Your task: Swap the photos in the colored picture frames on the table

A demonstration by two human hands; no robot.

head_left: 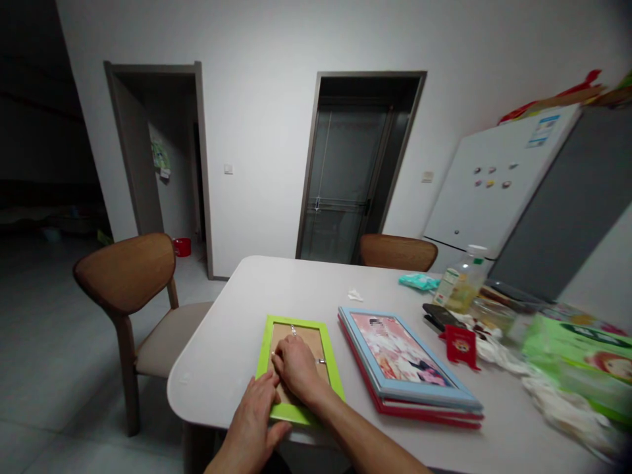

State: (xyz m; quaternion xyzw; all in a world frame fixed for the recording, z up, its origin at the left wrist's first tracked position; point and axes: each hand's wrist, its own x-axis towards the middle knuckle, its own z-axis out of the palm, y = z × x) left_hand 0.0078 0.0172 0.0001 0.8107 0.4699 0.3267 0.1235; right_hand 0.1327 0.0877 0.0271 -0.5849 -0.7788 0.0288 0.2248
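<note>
A lime-green picture frame (333, 365) lies back side up near the table's front edge, its brown backing board (309, 334) showing. Small metal clips (320, 361) sit at the top and right edges of the board. My left hand (254, 411) grips the frame's lower left corner, thumb at the bottom edge and fingers over the left side. Curled and pressed down, the fingers of my right hand (295, 367) are at the left part of the backing. Whatever lies under those fingertips is hidden.
Right of the frame is a stack of picture frames (409, 352), light blue over red. Beyond it are a black phone-like object (439, 317), a red card-like item (461, 345), a bottle (461, 283), crumpled tissues (503, 352) and a green tissue pack (580, 355). A chair (133, 283) stands left.
</note>
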